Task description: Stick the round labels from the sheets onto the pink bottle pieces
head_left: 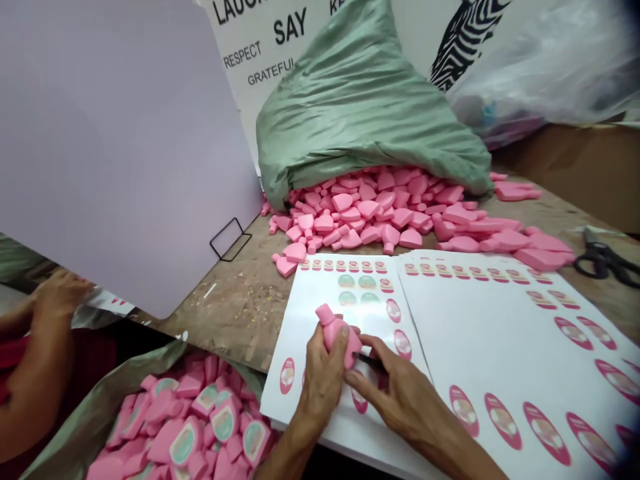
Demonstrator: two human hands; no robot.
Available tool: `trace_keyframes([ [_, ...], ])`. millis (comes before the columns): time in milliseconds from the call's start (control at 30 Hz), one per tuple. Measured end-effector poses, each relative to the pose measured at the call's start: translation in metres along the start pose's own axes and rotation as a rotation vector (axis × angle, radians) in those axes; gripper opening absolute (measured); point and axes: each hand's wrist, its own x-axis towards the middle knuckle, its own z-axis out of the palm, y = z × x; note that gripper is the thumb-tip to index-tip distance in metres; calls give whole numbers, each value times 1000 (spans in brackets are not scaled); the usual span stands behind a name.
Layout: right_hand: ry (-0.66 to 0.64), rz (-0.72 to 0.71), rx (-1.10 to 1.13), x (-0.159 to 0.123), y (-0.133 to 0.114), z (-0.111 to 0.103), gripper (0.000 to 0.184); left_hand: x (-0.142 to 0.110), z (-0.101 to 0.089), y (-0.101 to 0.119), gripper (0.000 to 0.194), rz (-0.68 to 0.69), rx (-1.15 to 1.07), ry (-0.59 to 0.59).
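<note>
My left hand (323, 377) is closed round a pink toy bottle (327, 320), its cap end tilted up and to the left. In my right hand (395, 383) is a slim black pointed tool (367, 361), perhaps tweezers. Its tip meets the lower part of the bottle; the rest is hidden by my fingers. Beneath both hands lies a white sticker sheet (320, 293) with pink oval labels and a few green ones. A second sticker sheet (450, 327) lies to the right, with pink labels along its edges.
A green sack (370, 113) spills many pink bottles (370, 207) across the table. At lower left, an open bag (115, 393) holds bottles with green labels. Black scissors (603, 257) lie far right. A pale panel (125, 147) stands left, near another person's arm (43, 360).
</note>
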Motion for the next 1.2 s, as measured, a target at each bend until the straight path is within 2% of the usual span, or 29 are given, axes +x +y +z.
trace_keyframes([
  [100,89,67,24,4,11,-12,31,3,-10,5,40,-87,-157,25],
  [167,122,65,-81,18,19,-20,27,8,-19,5,40,-158,-232,-30],
  [233,134,-5,-231,35,24,-24,22,12,-23,4,40,-185,-253,-117],
  [367,243,-121,-465,59,24,-16,17,16,-18,2,39,-158,-236,-164],
  [567,310,-245,-647,61,27,1,19,15,-13,-5,45,-138,-189,-89],
  [700,334,-267,-632,56,28,4,20,14,-16,-10,36,-151,-185,-75],
  [833,294,-270,-564,54,26,4,18,14,-16,-13,30,-77,-117,-130],
  [1000,384,-257,-601,57,27,4,18,15,-17,-12,32,-46,-95,-136],
  [1200,321,-263,-600,56,26,4,17,11,-20,-12,32,-63,-79,-126],
])
